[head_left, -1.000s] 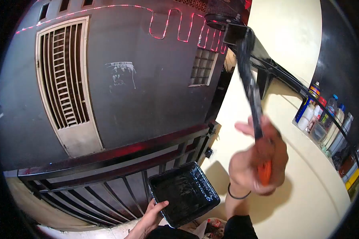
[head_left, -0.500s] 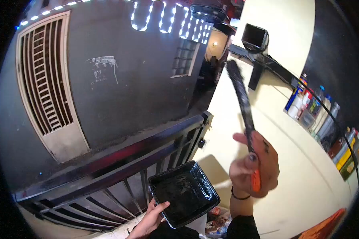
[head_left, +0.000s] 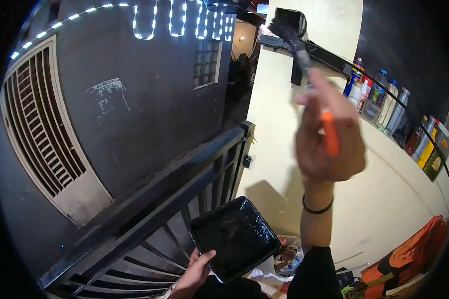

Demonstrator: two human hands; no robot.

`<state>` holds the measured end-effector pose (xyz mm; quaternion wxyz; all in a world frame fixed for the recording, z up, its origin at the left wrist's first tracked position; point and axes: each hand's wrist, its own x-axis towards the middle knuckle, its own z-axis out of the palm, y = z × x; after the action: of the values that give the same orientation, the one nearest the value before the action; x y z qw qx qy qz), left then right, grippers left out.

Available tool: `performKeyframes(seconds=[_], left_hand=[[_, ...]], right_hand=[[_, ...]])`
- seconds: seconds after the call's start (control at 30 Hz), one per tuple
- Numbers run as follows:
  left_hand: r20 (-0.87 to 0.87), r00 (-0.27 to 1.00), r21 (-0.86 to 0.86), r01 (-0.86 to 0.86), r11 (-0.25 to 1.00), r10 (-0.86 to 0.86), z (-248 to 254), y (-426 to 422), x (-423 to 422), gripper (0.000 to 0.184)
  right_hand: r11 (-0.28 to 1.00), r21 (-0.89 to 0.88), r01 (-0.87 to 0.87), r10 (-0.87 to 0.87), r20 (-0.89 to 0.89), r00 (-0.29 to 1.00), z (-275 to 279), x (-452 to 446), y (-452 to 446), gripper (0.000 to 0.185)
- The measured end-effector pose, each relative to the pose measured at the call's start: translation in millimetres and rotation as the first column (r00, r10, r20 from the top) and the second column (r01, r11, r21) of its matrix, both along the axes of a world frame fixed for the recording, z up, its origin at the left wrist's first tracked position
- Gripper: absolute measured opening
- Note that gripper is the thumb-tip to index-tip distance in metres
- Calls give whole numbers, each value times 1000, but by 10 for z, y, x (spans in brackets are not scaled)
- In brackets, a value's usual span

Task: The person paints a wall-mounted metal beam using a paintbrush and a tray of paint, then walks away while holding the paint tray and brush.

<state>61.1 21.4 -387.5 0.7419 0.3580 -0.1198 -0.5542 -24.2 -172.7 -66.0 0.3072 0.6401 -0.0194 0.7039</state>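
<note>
My right hand (head_left: pixel 341 142), a dark band round its wrist, is raised before the cream wall and grips a paintbrush (head_left: pixel 287 32). The brush's orange handle end shows beside my fingers, and its black-coated bristles point up and left. The bristles overlap a square black metal tube end (head_left: pixel 290 19) on the wall; whether they touch it I cannot tell. Lower down, my left hand (head_left: pixel 197 271) holds a black paint tray (head_left: pixel 229 241) by its near left edge, thumb over the rim. Wet-looking black paint glistens along the tray's right inner side.
A dark metal railing gate (head_left: pixel 184 174) runs along the left of the tray. Bottles and cans (head_left: pixel 379 92) line a ledge on the right, with a black cable crossing in front. Below are a bag of rubbish (head_left: pixel 289 254) and an orange bag (head_left: pixel 409 254).
My right hand has risen with the paintbrush, bringing its bristles up to the black tube end in view. The camera view has shifted right and down. My left hand still holds the tray.
</note>
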Motion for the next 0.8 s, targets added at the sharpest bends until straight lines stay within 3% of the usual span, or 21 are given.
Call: performKeyframes(seconds=[0.03,0.1,0.2,0.33,0.37,0.47,0.57,0.6,0.63,0.73,0.8], left_hand=[[0,1000,-2,-4,1000,4,-11,40,10,56],[24,998,18,-64,998,64,-5,60,-18,55],[-14,999,53,-48,997,49,106,159,-23,55],[-15,999,26,-29,999,29,10,213,-2,56],[-29,999,37,-41,999,42,-36,220,-6,56],[-76,996,59,-43,997,48,16,224,10,56],[-62,998,77,-19,997,24,-28,229,45,56],[-37,999,59,-23,998,25,-74,234,41,55],[-26,1000,66,4,998,-2,-113,251,25,55],[59,998,144,-21,989,12,-88,220,-12,57],[71,996,197,-66,978,53,75,198,-99,54]], right_hand=[[1000,19,6,-6,20,1000,42,-23,45,16],[981,20,-193,191,78,979,112,-21,123,18],[950,13,-313,312,27,950,295,55,244,18],[998,38,-48,52,-123,991,323,22,182,14],[989,43,-142,145,-77,986,211,-5,138,9],[980,134,-148,149,0,989,15,-114,306,9],[878,259,-403,380,137,915,-176,-216,394,11],[918,311,-246,256,10,967,-303,-362,439,23],[876,448,-181,198,8,980,-501,-470,515,27],[563,699,-442,350,283,893,-1243,-648,582,34],[408,799,-441,241,372,897,-1745,-835,530,33]])
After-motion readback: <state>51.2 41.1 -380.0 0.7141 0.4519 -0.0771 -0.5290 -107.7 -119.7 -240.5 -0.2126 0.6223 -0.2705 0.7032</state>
